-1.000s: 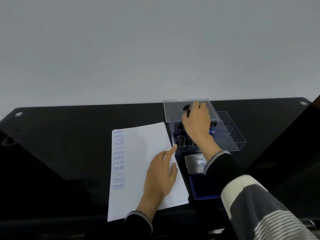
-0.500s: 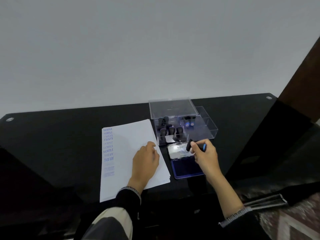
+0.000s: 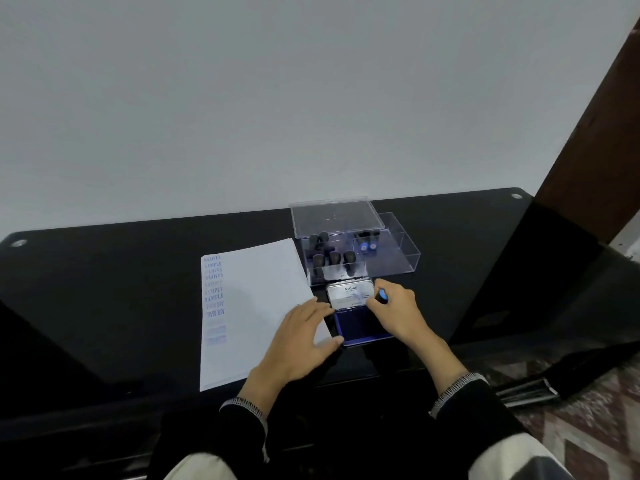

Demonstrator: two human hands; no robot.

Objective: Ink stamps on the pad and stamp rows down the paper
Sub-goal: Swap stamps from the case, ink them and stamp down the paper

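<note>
Stamp right over the pad

Right hand [image 3: 398, 315] grips the stamp [image 3: 382, 295]; ink pad [image 3: 360, 327] sits directly under it, left hand [image 3: 301, 336] flat, fingers relaxed, on paper [image 3: 256, 306].

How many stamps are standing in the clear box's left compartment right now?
5 stamps in the clear box: two at the back, three in the front row. Glare may hide more.

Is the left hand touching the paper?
Touching. In the head view, the left hand lies flat on the paper, its fingers spread over its right edge.
</note>
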